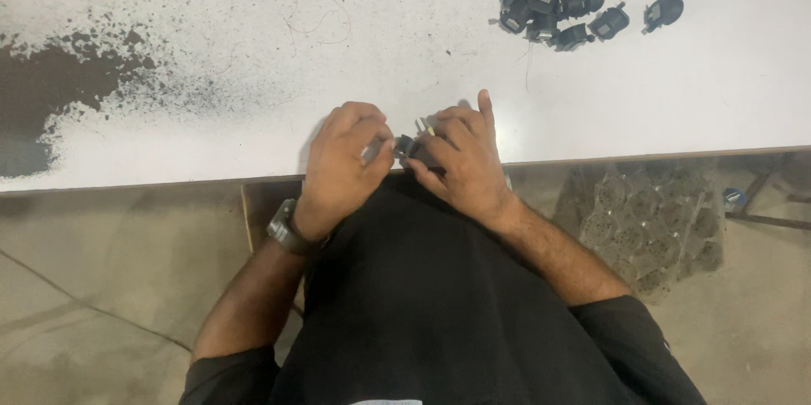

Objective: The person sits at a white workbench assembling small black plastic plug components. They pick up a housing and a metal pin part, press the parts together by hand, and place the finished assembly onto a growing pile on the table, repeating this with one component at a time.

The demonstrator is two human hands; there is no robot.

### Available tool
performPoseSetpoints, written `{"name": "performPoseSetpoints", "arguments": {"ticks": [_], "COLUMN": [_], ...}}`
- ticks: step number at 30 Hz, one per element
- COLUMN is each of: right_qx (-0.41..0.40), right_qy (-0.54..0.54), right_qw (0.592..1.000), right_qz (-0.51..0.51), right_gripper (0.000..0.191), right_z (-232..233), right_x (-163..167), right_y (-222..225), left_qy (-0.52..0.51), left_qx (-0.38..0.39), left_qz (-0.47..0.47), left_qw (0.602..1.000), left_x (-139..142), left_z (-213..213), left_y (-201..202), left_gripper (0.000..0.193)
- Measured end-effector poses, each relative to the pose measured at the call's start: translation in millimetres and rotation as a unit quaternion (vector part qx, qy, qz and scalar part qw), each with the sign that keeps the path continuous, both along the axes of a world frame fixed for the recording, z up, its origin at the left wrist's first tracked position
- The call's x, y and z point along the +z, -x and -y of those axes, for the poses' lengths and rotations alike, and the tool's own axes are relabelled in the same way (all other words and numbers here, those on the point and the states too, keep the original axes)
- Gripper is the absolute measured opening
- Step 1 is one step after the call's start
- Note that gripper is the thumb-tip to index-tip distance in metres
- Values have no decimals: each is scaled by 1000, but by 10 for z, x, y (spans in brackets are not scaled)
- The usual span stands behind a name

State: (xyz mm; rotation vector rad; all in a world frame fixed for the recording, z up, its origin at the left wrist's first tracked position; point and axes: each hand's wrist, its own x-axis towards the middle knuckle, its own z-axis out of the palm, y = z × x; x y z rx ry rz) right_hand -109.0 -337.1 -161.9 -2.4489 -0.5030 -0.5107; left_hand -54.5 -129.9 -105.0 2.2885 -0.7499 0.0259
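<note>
Both hands meet at the near edge of the white table (pixel 211 160), fingers closed on a small dark part (pixel 406 148) pinched between them. The left hand (pixel 342 164) curls over it with its knuckles up, a watch (pixel 289 233) on its wrist. The right hand (pixel 465 160) grips from the other side, one finger lifted. Both forearms angle inward from the elbows. A pile of similar black parts (pixel 557 0) lies well apart at the far side, and a dark worn patch (pixel 51 92) marks the table's left.
</note>
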Motion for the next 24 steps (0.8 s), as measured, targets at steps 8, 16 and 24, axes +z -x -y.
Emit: {"name": "performPoseSetpoints", "arguments": {"ticks": [8,16,24], "right_qx": [-21,39,29], "right_qy": [-11,-159,-118], "right_qw": [1000,986,992], "right_qz": [-10,18,44], "right_gripper": [34,37,39], "right_z": [-4,-154,-209], "right_x": [82,-18,-111], "right_y": [35,194,171], "left_qy": [13,86,72], "left_qx": [57,54,49], "left_qz": [-175,-129,-126], "left_qw": [983,986,988], "left_x": [-44,-237,-319], "left_z": [-5,101,51], "left_y": [20,110,96], "left_gripper": [8,10,10]}}
